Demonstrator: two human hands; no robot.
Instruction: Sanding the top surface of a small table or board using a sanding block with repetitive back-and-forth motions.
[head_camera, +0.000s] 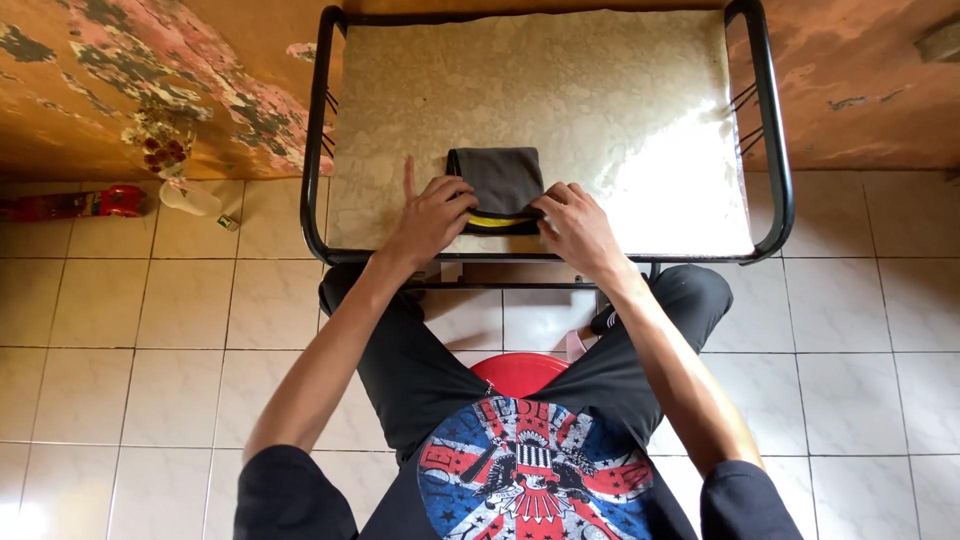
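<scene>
A small folded dark grey cloth with a yellow band along its near edge lies on the glossy beige tabletop, close to the front rim. My left hand grips the cloth's left near corner, index finger stretched out flat on the table. My right hand pinches the right near corner, fingers curled over the edge. Both forearms reach forward from below.
The table has a black tubular metal frame. A red stool sits under me on the white tiled floor. At the left by the peeling orange wall lie a clear plastic cup and a red toy.
</scene>
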